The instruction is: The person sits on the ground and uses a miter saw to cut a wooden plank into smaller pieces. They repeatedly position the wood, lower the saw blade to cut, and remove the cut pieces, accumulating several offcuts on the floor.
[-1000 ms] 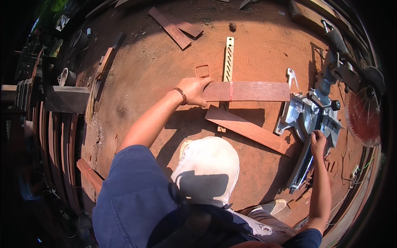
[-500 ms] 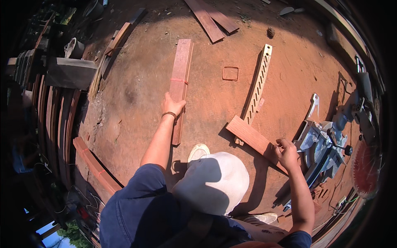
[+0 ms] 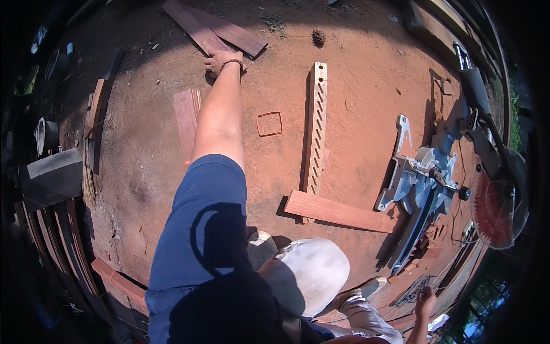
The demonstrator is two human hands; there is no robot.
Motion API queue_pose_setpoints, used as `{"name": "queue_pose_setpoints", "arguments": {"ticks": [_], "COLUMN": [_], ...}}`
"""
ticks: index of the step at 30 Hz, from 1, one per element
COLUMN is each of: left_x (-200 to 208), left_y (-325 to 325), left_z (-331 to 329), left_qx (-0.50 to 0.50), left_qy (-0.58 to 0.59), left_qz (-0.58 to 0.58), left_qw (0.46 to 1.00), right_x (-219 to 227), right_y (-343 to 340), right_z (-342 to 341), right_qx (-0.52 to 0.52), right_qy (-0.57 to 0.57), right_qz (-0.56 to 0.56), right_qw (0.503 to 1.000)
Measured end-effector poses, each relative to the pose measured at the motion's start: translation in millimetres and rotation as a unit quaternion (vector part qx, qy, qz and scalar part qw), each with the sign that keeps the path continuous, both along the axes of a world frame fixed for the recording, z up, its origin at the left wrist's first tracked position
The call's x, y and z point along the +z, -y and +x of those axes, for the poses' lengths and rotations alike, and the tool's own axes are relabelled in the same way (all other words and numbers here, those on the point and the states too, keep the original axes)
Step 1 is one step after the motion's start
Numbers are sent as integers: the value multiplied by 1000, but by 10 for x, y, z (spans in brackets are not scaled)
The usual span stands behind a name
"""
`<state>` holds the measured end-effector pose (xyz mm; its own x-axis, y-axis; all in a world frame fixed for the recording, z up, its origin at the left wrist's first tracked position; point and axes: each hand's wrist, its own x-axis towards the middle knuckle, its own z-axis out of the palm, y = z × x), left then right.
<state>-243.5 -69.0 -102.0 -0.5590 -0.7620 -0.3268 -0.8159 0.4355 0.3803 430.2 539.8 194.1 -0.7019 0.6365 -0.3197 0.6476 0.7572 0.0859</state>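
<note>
At the far side my left arm is stretched out, and my left hand (image 3: 219,63) closes round the near end of a reddish-brown board (image 3: 193,26). A second board (image 3: 238,35) lies across it at an angle. Partly hidden behind my forearm is a bundle of boards (image 3: 184,117). My right hand (image 3: 425,301) hangs low at the right, close to a coil of dark wire (image 3: 415,290); its fingers are too small and shaded to read. A lighter plank (image 3: 344,212) rests across the near end of a pale slotted strip of wood (image 3: 317,137).
On the right stands a mitre saw (image 3: 427,172) with a red-faced circular blade (image 3: 495,209). A thin square reddish loop (image 3: 259,126) and a pine cone (image 3: 318,38) lie on the earthen ground. Stacked timber (image 3: 57,246) and a grey block (image 3: 54,175) line the left side.
My left hand has let go of the tied bundle and reached farther out to the loose boards. My right hand has left the plank and dropped back to the lower right. The view has shifted.
</note>
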Motion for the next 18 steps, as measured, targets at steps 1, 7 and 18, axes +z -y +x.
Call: {"name": "queue_pose_setpoints", "arguments": {"ticks": [1,7,18], "left_x": [9,291,185], "left_y": [7,-209,-266], "left_z": [-31,-402,-206], "left_qx": [24,73,47], "left_qy": [-27,-56,-95], "left_qz": [7,74,149], "left_qw": [999,993,983], "right_x": [167,676,526], "right_y": [-115,140,546], "right_z": [488,2116,2252], "right_qx": [-61,-189,-242], "right_qy": [-30,199,253], "right_qz": [34,74,30], "right_qw": [997,959,936]}}
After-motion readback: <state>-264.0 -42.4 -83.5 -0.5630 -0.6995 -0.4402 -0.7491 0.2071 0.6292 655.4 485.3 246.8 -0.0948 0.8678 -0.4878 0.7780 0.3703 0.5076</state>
